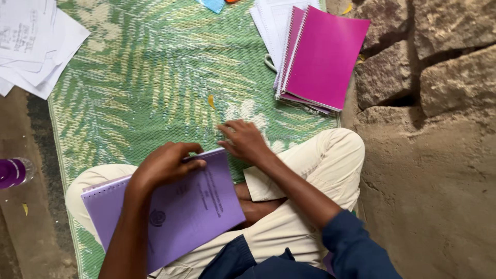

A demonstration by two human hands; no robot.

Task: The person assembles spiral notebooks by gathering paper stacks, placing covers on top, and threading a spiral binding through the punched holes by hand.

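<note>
The person is sitting cross-legged on a green mat point(155, 77). The left hand point(165, 164) is gripping the top edge of a purple notebook point(175, 206) lying on the lap, fingers curled over it. The right hand point(244, 139) is touching its corner, fingers slightly apart.

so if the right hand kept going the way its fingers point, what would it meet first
The right hand points up and left across the green woven mat. Nothing stands in that line but bare mat, with a small yellow scrap close beside it. The white papers lie far beyond, probably off-line.
</note>
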